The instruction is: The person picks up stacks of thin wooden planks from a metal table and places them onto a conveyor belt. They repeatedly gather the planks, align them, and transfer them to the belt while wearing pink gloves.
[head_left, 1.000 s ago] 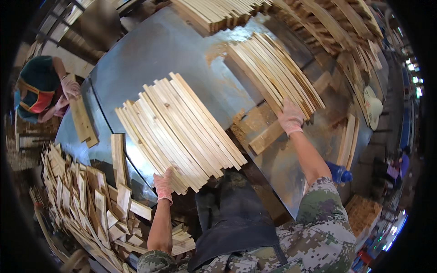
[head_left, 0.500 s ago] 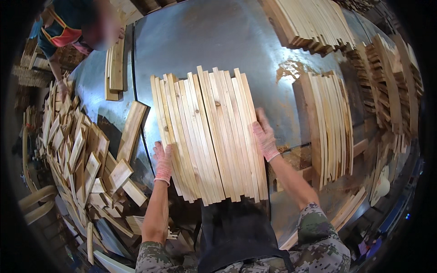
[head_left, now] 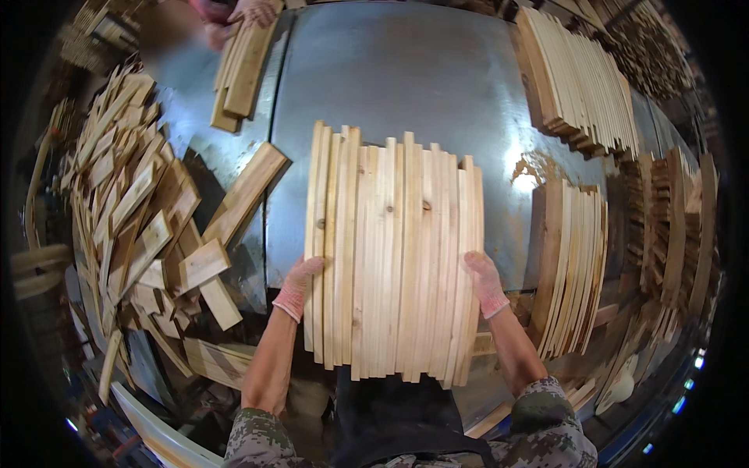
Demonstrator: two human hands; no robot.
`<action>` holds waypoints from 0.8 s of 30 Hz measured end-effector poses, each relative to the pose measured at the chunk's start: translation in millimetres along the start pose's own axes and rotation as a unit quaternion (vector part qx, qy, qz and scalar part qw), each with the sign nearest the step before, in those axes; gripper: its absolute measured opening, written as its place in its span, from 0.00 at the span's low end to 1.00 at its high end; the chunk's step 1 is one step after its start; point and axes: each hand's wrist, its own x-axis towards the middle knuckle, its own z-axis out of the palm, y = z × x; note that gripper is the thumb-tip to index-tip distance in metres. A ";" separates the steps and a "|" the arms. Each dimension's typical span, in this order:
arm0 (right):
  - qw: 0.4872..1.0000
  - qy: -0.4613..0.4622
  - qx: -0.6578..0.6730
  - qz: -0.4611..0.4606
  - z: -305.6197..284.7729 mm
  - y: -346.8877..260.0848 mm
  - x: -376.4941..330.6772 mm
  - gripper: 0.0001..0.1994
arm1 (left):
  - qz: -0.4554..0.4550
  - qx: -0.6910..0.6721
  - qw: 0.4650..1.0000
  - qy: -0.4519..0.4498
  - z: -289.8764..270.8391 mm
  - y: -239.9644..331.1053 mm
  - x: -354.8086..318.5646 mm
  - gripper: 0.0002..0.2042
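A row of pale wooden slats, set on edge side by side, lies in front of me with uneven ends, its near end reaching past the table edge over my dark apron. My left hand, in a pinkish knit glove, presses against the row's left side. On the opposite side my right hand, gloved alike, grips the outermost slat. Together the two hands squeeze the row between them. The fingers of both hands are partly hidden by the wood.
A heap of loose wood pieces fills the left side, with one board angled out of it. Two more slat rows stand on the metal table, one far right and one nearer. A co-worker's gloved hand touches boards at the far left.
My hands have closed in on the row's sides, and the dark gap down its middle is gone. The row stands straighter. The co-worker's hand now rests on the far boards. The view has shifted.
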 end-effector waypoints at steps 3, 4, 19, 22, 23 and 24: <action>0.997 -0.047 0.044 0.043 27.1 -9.9 -35.1 0.31 | 0.003 -0.011 1.000 0.010 3.9 -7.3 -42.0 0.23; 0.994 -0.074 0.052 0.058 52.9 -24.4 -53.3 0.30 | 0.040 -0.005 0.999 0.026 -3.8 -19.0 -45.1 0.20; 0.899 -0.395 -0.169 -0.087 193.5 14.2 -192.3 0.18 | 0.382 -0.177 0.904 0.080 -127.3 -143.2 -406.8 0.36; 0.869 -0.457 -0.189 -0.025 296.4 74.9 -315.8 0.27 | 0.382 -0.203 0.888 0.156 -181.6 -188.9 -538.5 0.42; 0.854 -0.482 -0.197 0.000 318.4 97.4 -338.0 0.30 | 0.368 -0.211 0.881 0.210 -189.2 -204.6 -587.1 0.43; 0.836 -0.508 -0.205 0.023 346.1 127.1 -366.7 0.32 | 0.427 -0.236 0.846 0.215 -212.9 -238.8 -609.6 0.44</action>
